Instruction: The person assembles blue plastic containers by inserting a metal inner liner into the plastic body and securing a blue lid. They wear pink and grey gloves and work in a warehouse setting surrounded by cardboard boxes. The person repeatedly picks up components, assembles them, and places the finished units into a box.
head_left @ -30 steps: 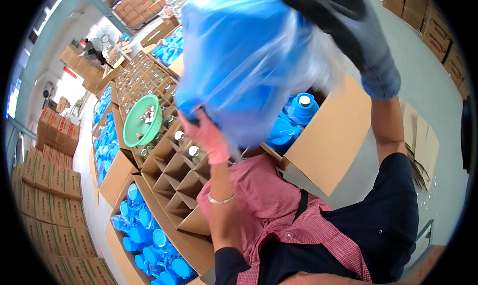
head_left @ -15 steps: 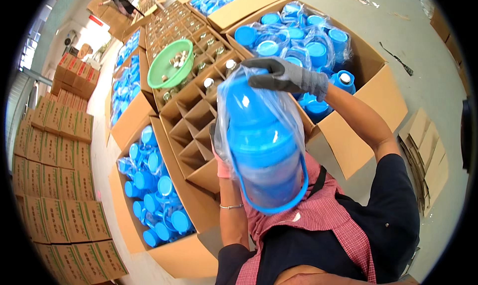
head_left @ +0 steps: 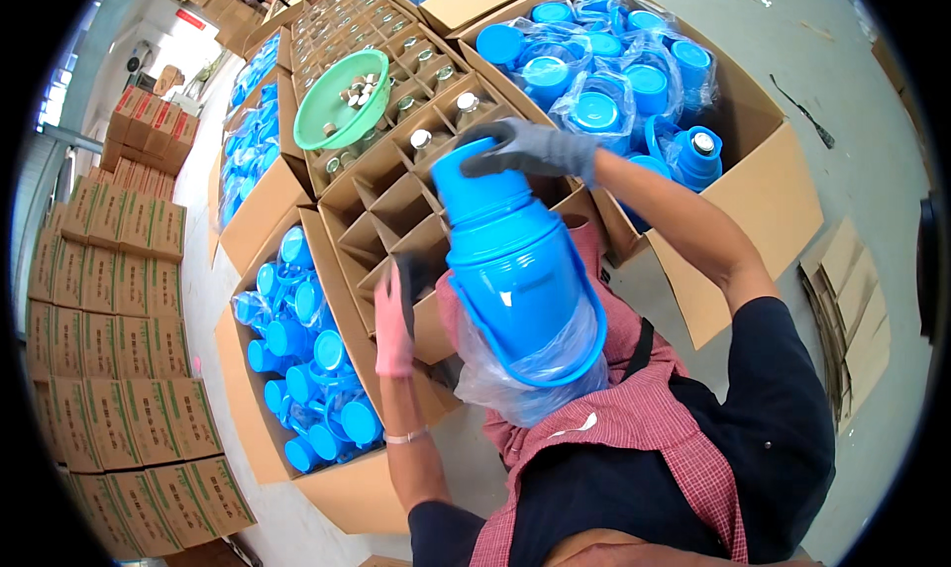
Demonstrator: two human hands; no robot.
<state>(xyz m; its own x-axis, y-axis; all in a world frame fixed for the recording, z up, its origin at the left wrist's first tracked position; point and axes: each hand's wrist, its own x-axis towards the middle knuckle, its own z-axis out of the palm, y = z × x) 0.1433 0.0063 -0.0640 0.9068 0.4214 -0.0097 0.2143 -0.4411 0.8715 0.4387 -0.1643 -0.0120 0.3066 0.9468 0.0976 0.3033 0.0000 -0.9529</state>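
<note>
A blue thermos flask (head_left: pixel 520 270) with a loop handle leans in front of my chest, its cap end pointing away from me. My right hand (head_left: pixel 530 151), in a dark grey glove, is closed around the cap (head_left: pixel 480 181). A crumpled clear plastic bag (head_left: pixel 535 374) hangs around the flask's lower end. Left of the flask, apart from it, my left hand (head_left: pixel 398 314) wears a pink and dark glove. It looks open with nothing in it, though its dark finger side is blurred. It is over the near edge of the divided carton (head_left: pixel 401 206).
Glass bottles fill far cells of the divided carton; a green bowl (head_left: pixel 307 121) of small stoppers rests on it. Cartons of blue flasks stand right (head_left: pixel 738 235) and left (head_left: pixel 337 488). Stacked boxes (head_left: pixel 109 339) line the left; flattened cardboard (head_left: pixel 842 300) lies at right.
The plastic bag has gone from over the cap down to the flask's lower end. My left hand has come off the flask and moved left. My right hand now holds the bare cap.
</note>
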